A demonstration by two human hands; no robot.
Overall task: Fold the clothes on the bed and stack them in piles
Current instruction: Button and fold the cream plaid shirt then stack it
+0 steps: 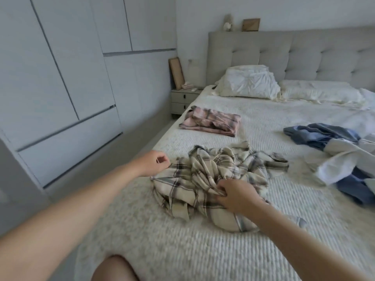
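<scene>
i count 2 hands on 1 cream plaid (213, 179) crumpled mid-bed (182, 250) | left hand (151, 163) pinches its left edge, right hand (236, 194) grips a bunched fold | 1 folded pink plaid (211, 121) beyond, 1 blue-white heap (341, 153) right | open cover near me, 2 pillows (247, 82) at head

Crumpled cream plaid garment (211, 177) on bed (162, 250)

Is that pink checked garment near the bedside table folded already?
Folded. The pink checked garment lies as a flat, roughly rectangular bundle on the bed, with slightly rumpled edges.
</scene>
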